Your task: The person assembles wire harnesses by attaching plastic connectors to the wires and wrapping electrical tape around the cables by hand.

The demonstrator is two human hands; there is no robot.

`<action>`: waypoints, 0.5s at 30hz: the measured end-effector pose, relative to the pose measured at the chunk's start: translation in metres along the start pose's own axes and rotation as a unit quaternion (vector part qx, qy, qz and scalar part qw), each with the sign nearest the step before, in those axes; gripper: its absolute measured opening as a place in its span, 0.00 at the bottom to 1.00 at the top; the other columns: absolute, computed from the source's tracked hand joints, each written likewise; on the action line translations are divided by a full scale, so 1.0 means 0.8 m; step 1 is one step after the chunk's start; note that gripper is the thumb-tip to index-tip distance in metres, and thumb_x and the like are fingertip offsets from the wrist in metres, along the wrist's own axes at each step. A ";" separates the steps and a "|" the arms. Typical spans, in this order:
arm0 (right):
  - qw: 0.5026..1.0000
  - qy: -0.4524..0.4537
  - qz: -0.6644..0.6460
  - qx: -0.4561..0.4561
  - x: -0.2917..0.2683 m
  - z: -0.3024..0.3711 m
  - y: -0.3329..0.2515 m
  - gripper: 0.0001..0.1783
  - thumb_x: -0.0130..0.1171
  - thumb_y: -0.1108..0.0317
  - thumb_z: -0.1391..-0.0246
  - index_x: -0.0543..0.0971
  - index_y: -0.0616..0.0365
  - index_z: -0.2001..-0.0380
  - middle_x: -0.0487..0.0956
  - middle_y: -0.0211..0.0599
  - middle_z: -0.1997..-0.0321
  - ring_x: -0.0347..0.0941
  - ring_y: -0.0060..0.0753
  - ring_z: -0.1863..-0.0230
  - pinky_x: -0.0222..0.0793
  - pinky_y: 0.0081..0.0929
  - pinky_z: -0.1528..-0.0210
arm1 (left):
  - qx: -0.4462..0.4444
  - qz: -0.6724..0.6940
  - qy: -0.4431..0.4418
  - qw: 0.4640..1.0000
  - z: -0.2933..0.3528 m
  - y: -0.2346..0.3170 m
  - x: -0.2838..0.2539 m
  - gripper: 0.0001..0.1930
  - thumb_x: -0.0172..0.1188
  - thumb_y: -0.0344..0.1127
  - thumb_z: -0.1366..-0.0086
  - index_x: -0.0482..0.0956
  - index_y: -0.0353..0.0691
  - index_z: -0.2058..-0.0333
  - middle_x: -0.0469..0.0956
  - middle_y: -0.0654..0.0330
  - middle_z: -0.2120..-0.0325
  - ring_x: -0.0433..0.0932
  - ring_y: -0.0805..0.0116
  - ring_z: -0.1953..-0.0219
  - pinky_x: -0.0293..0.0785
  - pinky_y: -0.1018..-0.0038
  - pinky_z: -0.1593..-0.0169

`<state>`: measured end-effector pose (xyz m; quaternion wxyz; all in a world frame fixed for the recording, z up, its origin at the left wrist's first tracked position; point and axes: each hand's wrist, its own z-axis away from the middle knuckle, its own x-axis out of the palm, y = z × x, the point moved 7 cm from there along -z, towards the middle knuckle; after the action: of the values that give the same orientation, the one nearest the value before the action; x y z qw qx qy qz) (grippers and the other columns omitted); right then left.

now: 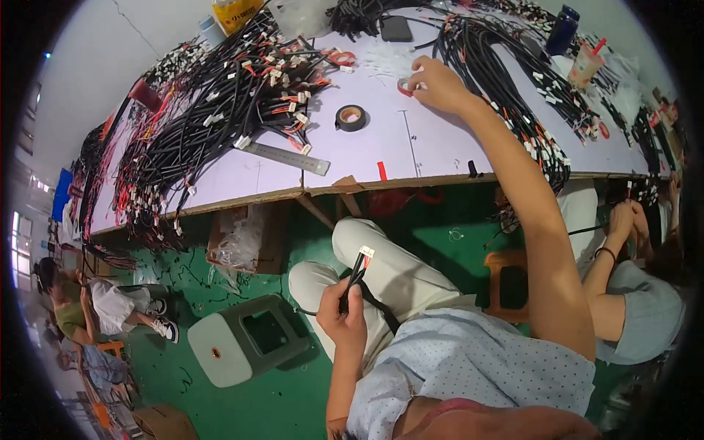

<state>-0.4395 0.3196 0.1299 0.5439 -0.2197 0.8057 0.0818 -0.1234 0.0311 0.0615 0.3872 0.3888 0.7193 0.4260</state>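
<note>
My left hand (343,317) is closed round a black cable (356,277) above my lap. The cable's upper end carries a white connector (366,253) with short red and black wires. Over the table my right arm is stretched out, and my right hand (440,86) has its fingers bent onto a small red-rimmed roll of tape (403,86), partly hidden by them. A roll of black tape (351,117) lies to the left of that hand. Farther left, a steel ruler (286,157) rests beside a heap of black cables (213,121) with white connectors.
More black cables (506,88) lie at the right, near a drink cup (587,66) and a dark bottle (562,29). A phone (396,29) lies at the back. Below are a grey stool (227,348) and an orange stool (506,290). Other people sit left and right.
</note>
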 end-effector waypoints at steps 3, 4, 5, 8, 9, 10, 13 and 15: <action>0.989 0.055 -0.136 -0.037 -0.015 0.014 -0.014 0.08 0.63 0.65 0.54 0.83 0.50 0.68 0.72 0.38 0.48 0.69 0.43 0.49 0.64 0.35 0.46 | -0.015 0.008 0.003 1.000 -0.001 -0.007 -0.001 0.03 0.58 0.25 0.37 0.76 0.32 0.67 0.70 0.70 0.79 0.61 0.85 0.78 0.54 0.86 0.74; 0.968 0.076 -0.235 -0.054 -0.022 0.019 -0.020 0.08 0.64 0.63 0.54 0.83 0.50 0.68 0.71 0.37 0.48 0.69 0.42 0.49 0.63 0.34 0.44 | -0.024 0.022 0.000 0.999 -0.001 -0.009 0.000 0.03 0.58 0.26 0.37 0.76 0.32 0.66 0.70 0.69 0.79 0.62 0.85 0.78 0.55 0.86 0.74; 0.957 0.052 -0.281 -0.049 -0.023 0.023 -0.025 0.07 0.63 0.64 0.53 0.81 0.54 0.71 0.71 0.36 0.45 0.68 0.39 0.47 0.60 0.32 0.42 | -0.021 0.044 0.002 0.999 -0.002 -0.009 0.000 0.03 0.57 0.26 0.37 0.76 0.32 0.66 0.71 0.69 0.78 0.63 0.85 0.77 0.56 0.86 0.73; 0.935 -0.013 -0.353 0.007 -0.028 0.043 -0.043 0.07 0.62 0.64 0.53 0.80 0.56 0.74 0.72 0.36 0.45 0.67 0.38 0.45 0.59 0.32 0.41 | -0.021 0.058 -0.011 0.998 -0.005 -0.008 0.005 0.03 0.57 0.26 0.36 0.76 0.32 0.65 0.73 0.67 0.78 0.65 0.84 0.77 0.58 0.86 0.72; 0.923 -0.009 -0.383 -0.022 -0.038 0.054 -0.059 0.09 0.60 0.65 0.52 0.76 0.59 0.76 0.73 0.40 0.45 0.70 0.35 0.48 0.62 0.29 0.44 | -0.040 0.045 -0.016 0.998 -0.007 -0.011 0.007 0.03 0.57 0.26 0.36 0.76 0.32 0.65 0.73 0.67 0.78 0.65 0.84 0.77 0.58 0.86 0.72; 0.922 -0.016 -0.386 -0.023 -0.039 0.069 -0.077 0.09 0.60 0.65 0.52 0.76 0.59 0.76 0.73 0.40 0.45 0.70 0.35 0.48 0.62 0.29 0.44 | -0.042 0.069 -0.014 0.997 -0.008 -0.011 0.007 0.03 0.57 0.26 0.36 0.76 0.32 0.64 0.74 0.66 0.77 0.66 0.84 0.76 0.60 0.86 0.72; 0.711 -0.076 -0.699 -0.008 -0.020 0.124 -0.150 0.11 0.57 0.63 0.52 0.69 0.59 0.76 0.73 0.50 0.51 0.73 0.37 0.54 0.69 0.30 0.50 | -0.066 0.102 -0.012 0.993 -0.006 -0.014 0.008 0.04 0.56 0.25 0.36 0.76 0.32 0.63 0.75 0.64 0.75 0.69 0.82 0.75 0.63 0.85 0.70; 0.596 -0.102 -0.796 0.024 0.009 0.159 -0.203 0.15 0.55 0.59 0.53 0.65 0.57 0.77 0.73 0.54 0.58 0.74 0.40 0.61 0.74 0.31 0.60 | -0.069 0.128 -0.021 0.989 -0.002 -0.014 0.009 0.04 0.56 0.24 0.36 0.76 0.32 0.63 0.76 0.61 0.74 0.73 0.78 0.73 0.67 0.83 0.68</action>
<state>-0.2627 0.2205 0.0900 0.4764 -0.7511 0.2522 -0.3811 -0.1305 0.0330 0.0503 0.3701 0.4587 0.6240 0.5131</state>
